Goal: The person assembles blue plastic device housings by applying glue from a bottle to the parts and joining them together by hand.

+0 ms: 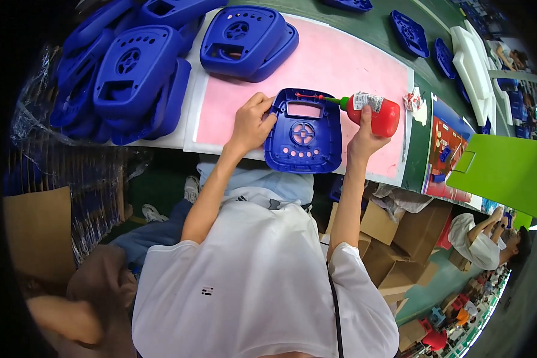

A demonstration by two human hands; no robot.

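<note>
A blue plastic housing (pixel 272 143) lies with its ribbed inner side up at the near edge of the pink work sheet. My left hand (pixel 253 122) is closed on its left rim near the upper corner. In my right hand (pixel 367 137) is a red squeeze bottle (pixel 385 116) with a green cap and a white label, tilted onto its side. Its thin red nozzle reaches left over the housing's far edge, above the rectangular window. Whether the tip touches the plastic I cannot tell.
Stacked blue housings (pixel 128 77) fill the left of the table, and two more (pixel 244 42) rest at the sheet's far left. Crumpled tissue (pixel 413 101) lies to the right. White foam trays (pixel 468 65) stand beyond it. Cardboard boxes (pixel 394 244) sit below; a co-worker (pixel 480 238) is at the right.
</note>
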